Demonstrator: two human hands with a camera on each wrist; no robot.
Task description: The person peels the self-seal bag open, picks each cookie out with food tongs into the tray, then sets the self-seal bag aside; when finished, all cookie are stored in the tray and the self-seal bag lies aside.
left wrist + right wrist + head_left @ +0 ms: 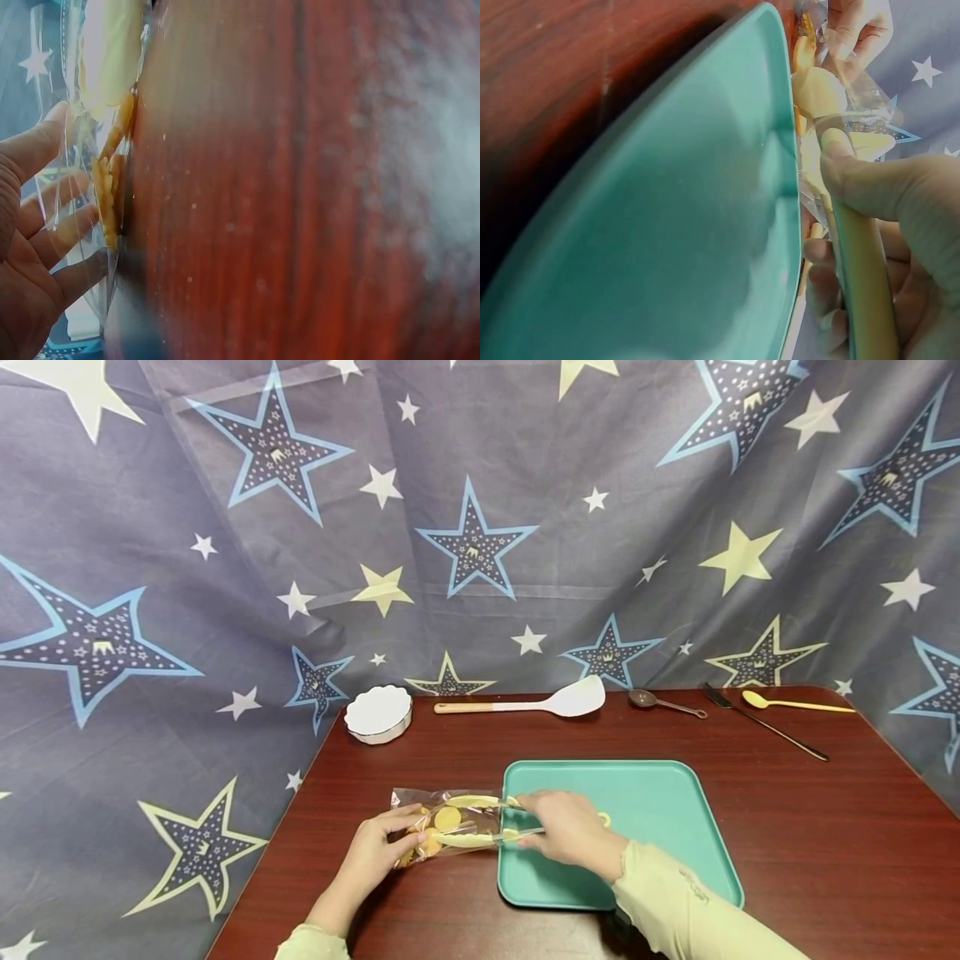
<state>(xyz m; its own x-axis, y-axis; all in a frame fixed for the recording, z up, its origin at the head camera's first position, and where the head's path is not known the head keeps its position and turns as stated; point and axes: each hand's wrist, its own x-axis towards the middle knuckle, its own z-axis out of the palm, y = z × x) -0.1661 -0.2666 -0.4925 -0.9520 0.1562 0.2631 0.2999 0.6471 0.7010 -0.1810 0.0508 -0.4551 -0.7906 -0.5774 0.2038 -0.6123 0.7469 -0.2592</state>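
Clear, thin plastic forms the bag, which lies on the worktop just left of the teal tray, touching its left edge. It holds round yellow biscuits. My left hand holds the bag's closed end, fingers curled against the film. My right hand grips yellow-tipped tongs, whose two arms reach into the bag's mouth either side of a biscuit. I judge the bag light, limp and slippery, so it needs pinning at the closed end. The biscuits look stiff but brittle: best taken across the flat faces, with light pressure only. Whether the tongs already touch a biscuit I cannot tell.
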